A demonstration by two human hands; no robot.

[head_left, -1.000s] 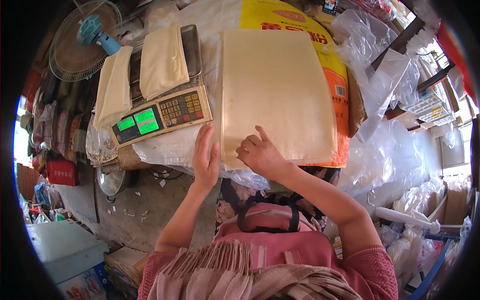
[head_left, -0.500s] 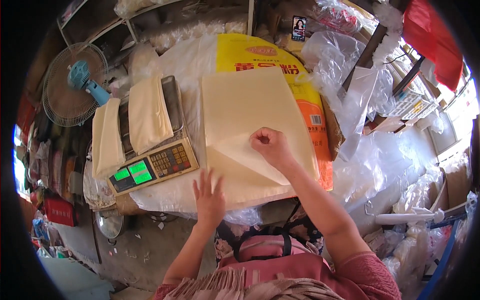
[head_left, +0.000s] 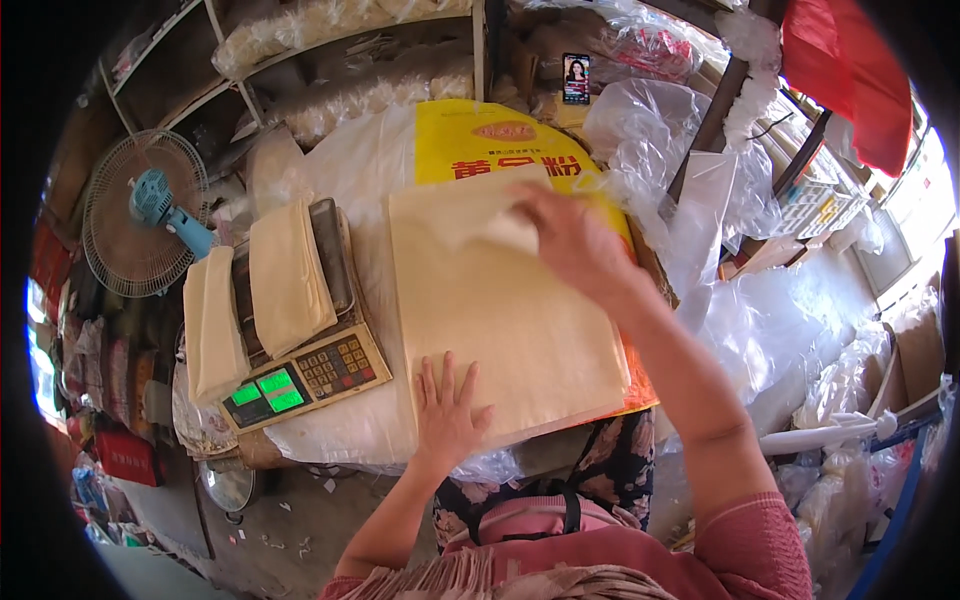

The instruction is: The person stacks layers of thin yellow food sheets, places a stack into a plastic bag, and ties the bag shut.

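A stack of thin, pale yellow sheets (head_left: 500, 330) lies in front of me; whether they are paper or a dried food sheet I cannot tell. My left hand (head_left: 450, 415) rests flat on its near left corner, fingers spread. Over the far part of the stack is my right hand (head_left: 575, 235), smeared by motion. Its fingertips are pinched together on the top sheet, which ripples and lifts beside them. To the left stands a digital scale (head_left: 320, 375) with a lit green display. One folded bundle (head_left: 287, 280) lies on its pan, another bundle (head_left: 213, 330) along its left side.
Under the stack lies a white plastic sheet (head_left: 365, 150) and a yellow-and-orange printed sack (head_left: 440, 140). A fan (head_left: 150, 210) stands at the left. Beyond the work surface are a phone (head_left: 576, 78) and clear plastic bags (head_left: 640, 130). Shelves (head_left: 350, 45) run along the back.
My right hand has moved from mid-stack toward the far edge, and the near fold in the top sheet now lies flat. My left hand has come down onto the near left corner.
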